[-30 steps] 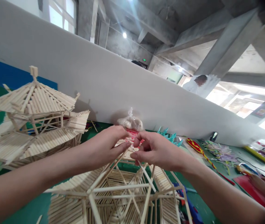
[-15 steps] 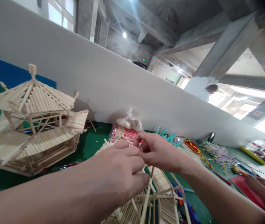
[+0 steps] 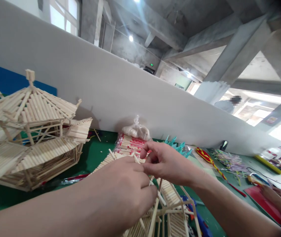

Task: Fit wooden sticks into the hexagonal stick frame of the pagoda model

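Note:
A half-built model of thin wooden sticks [image 3: 177, 222] stands in front of me, with open frames and slatted panels. My left hand [image 3: 130, 189] is over its upper part, back towards me. Its fingers are curled, and the tips are hidden behind the hand. Touching it, my right hand [image 3: 161, 161] bends thumb and forefinger inward as in a pinch. What either hand holds is hidden. A pale stick end [image 3: 136, 159] shows beside the fingertips. To the left, a stick pavilion [image 3: 39, 131] with a pointed roof stands on the green table [image 3: 98, 148].
Behind my hands lie bundled sticks in red-marked wrapping [image 3: 127, 144] and a tied plastic bag [image 3: 136, 131]. Teal folded-paper spikes [image 3: 177, 146], a red-and-yellow ornament [image 3: 203, 154] and pastel strips [image 3: 231, 163] are farther right. A co-worker's hand [image 3: 271, 194] rests by red paper [image 3: 264, 202]. A white partition [image 3: 100, 82] borders the table.
Both hands stay over the model, with my left hand shifted slightly left and down. My right thumb and forefinger look slightly more apart. The distant person beyond the partition has moved right.

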A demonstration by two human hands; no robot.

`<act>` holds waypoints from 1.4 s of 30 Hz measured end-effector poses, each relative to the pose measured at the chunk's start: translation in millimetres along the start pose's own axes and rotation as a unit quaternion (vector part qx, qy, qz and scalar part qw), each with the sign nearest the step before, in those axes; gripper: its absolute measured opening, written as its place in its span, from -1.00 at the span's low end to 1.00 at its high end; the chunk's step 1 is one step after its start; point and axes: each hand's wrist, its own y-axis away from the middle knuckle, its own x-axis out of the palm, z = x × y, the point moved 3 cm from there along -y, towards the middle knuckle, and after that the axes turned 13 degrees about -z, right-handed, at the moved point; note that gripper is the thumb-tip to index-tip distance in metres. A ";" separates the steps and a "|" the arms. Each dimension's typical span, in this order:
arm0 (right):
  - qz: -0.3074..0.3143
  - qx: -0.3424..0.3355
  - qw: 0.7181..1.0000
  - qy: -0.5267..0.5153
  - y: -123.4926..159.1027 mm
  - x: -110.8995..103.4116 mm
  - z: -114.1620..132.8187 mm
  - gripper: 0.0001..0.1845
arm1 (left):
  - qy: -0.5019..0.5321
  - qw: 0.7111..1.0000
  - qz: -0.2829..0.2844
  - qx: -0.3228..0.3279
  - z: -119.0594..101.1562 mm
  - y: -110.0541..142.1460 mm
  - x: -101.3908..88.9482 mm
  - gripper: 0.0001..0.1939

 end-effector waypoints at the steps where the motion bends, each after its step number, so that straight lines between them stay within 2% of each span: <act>1: -0.002 0.001 1.000 0.001 0.7 0.0 0.0 -0.82 | 0.002 1.000 -0.002 0.011 1.3 2.4 -2.8 -0.76; 3: -0.004 -0.001 1.000 0.003 2.0 0.7 0.6 -0.83 | 0.003 0.999 -0.033 -0.001 8.9 6.6 -11.2 -0.80; 6: 0.004 -0.006 1.000 -0.002 2.6 3.7 2.6 -0.85 | -0.022 0.991 -0.085 -0.098 30.1 10.7 -25.3 -0.76; 10: 0.000 -0.006 1.000 0.012 1.6 4.9 3.1 -0.85 | -0.031 0.974 -0.044 -0.222 53.6 11.2 -32.4 -0.72; 13: -0.010 -0.019 0.999 0.025 1.3 3.2 2.0 -0.85 | 0.004 0.966 -0.015 -0.257 59.0 8.8 -28.8 -0.73; 20: -0.001 -0.028 0.999 0.019 0.3 3.7 -0.4 -0.86 | 0.090 0.971 -0.007 -0.223 57.2 1.8 -10.0 -0.73; 25: -0.005 -0.037 0.999 0.031 -0.3 4.0 -1.4 -0.87 | 0.151 0.972 0.004 -0.181 52.2 -6.8 -5.4 -0.76; 42: -0.017 -0.025 0.999 0.024 -0.3 5.0 -1.9 -0.85 | 0.173 0.971 0.014 -0.167 53.4 -6.8 -3.6 -0.74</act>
